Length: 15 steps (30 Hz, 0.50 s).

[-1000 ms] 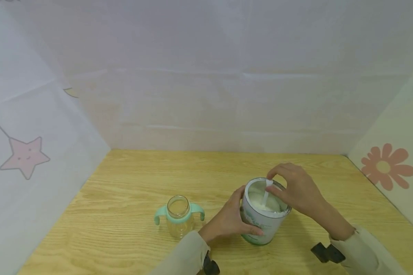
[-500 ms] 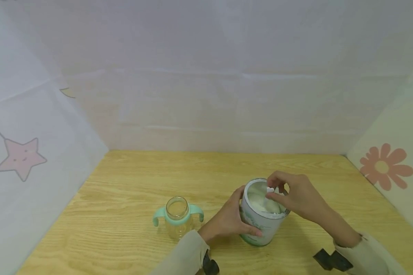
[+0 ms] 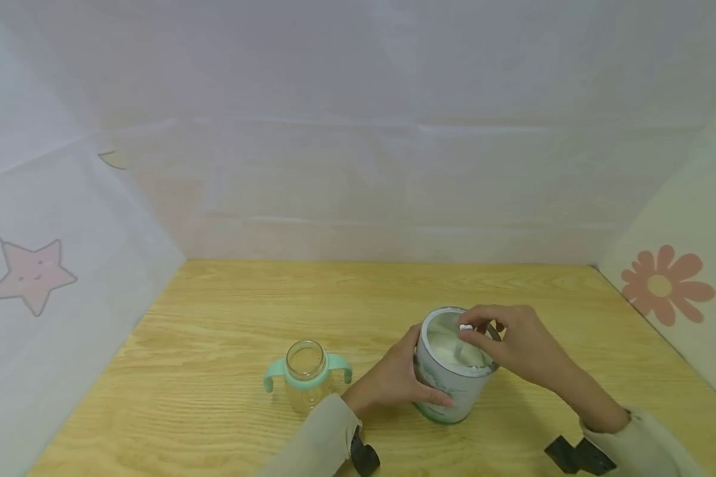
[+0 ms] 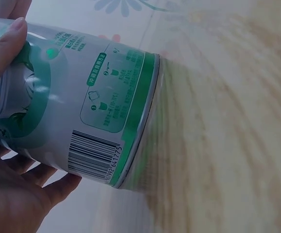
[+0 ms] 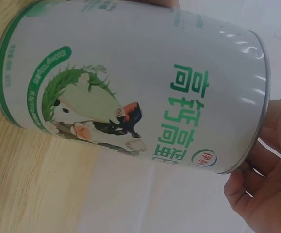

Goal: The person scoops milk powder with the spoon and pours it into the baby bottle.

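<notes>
A white and green milk powder can [image 3: 467, 392], lidless, stands at the right of the table with pale powder [image 3: 447, 344] inside. My left hand [image 3: 396, 374] holds it round its left side, the thumb across the front. In the left wrist view the can [image 4: 96, 97] shows a barcode, and in the right wrist view the can [image 5: 145, 87] shows a cow picture. My right hand [image 3: 519, 341] reaches over the mouth and pinches the white handle of a scoop [image 3: 466, 327]; its lower end is down inside the can. A clear baby bottle [image 3: 306, 391] with mint handles stands uncapped left of my left hand.
The wooden table [image 3: 215, 318] meets pale cloth walls [image 3: 358, 185] at the back and sides. A printed star [image 3: 32, 277] decorates the left wall, a printed flower [image 3: 668, 285] the right one. My left sleeve [image 3: 322, 430] passes close in front of the bottle.
My right hand has moved down with the scoop, so its handle now sits lower in the can and mostly within my fingers. My left hand keeps its hold on the can.
</notes>
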Each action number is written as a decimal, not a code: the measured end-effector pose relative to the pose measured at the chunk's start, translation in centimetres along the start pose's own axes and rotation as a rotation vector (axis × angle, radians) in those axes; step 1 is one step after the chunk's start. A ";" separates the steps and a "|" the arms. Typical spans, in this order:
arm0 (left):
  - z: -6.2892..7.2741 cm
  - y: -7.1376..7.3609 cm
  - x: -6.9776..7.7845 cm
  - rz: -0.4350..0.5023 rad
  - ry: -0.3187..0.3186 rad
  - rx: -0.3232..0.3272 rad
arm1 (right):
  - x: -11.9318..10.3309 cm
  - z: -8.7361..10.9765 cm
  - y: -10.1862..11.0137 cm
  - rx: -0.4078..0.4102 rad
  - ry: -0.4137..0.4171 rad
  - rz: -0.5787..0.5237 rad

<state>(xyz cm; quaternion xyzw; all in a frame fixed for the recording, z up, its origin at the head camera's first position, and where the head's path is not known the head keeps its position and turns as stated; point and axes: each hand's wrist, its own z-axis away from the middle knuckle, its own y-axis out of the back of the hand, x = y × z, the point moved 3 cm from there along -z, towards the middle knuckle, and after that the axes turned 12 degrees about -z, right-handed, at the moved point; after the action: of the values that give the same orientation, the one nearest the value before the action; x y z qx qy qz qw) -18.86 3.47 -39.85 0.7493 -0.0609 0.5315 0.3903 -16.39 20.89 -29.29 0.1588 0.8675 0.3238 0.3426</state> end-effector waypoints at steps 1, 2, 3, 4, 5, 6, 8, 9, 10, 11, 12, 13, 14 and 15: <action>0.0 0.0 -0.1 -0.002 0.005 -0.003 | 0.0 0.0 0.0 0.003 0.009 0.003; -0.1 0.1 -0.2 -0.005 0.012 -0.006 | 0.0 0.0 -0.1 0.006 0.016 0.004; -0.1 0.1 -0.3 -0.007 0.017 -0.010 | 0.1 0.0 -0.1 0.010 0.024 0.006; -0.1 0.2 -0.3 -0.008 0.019 -0.013 | 0.1 0.1 -0.1 0.013 0.034 0.008; -0.2 0.2 -0.3 -0.007 0.021 -0.015 | 0.1 0.1 -0.1 0.017 0.040 0.010; -0.2 0.2 -0.3 -0.010 0.019 -0.017 | 0.1 0.1 -0.1 0.019 0.044 0.013; -0.2 0.2 -0.2 -0.010 0.013 -0.020 | -0.1 0.0 0.0 0.025 0.053 0.023; -0.2 0.3 -0.2 -0.006 0.008 -0.021 | -0.2 -0.1 0.1 0.032 0.059 0.030; -0.2 0.3 -0.2 -0.003 0.002 -0.021 | -0.3 -0.1 0.2 0.041 0.062 0.036; -0.2 0.3 -0.2 -0.002 -0.004 -0.020 | -0.4 -0.2 0.3 0.051 0.065 0.042; -0.2 0.3 -0.2 -0.002 -0.010 -0.018 | -0.5 -0.2 0.4 0.062 0.068 0.048; -0.2 0.3 -0.2 0.002 -0.015 -0.018 | -0.5 -0.3 0.4 0.076 0.074 0.051; -0.2 0.3 -0.2 0.003 -0.019 -0.018 | -0.6 -0.3 0.5 0.089 0.081 0.054; -0.2 0.3 -0.2 0.003 -0.023 -0.017 | -0.6 -0.3 0.5 0.100 0.090 0.053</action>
<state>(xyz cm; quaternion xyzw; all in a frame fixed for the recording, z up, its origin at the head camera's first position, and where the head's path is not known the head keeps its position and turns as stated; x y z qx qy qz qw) -19.27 3.32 -39.88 0.7519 -0.0710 0.5230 0.3950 -16.13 20.85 -28.46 0.1840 0.8926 0.2959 0.2860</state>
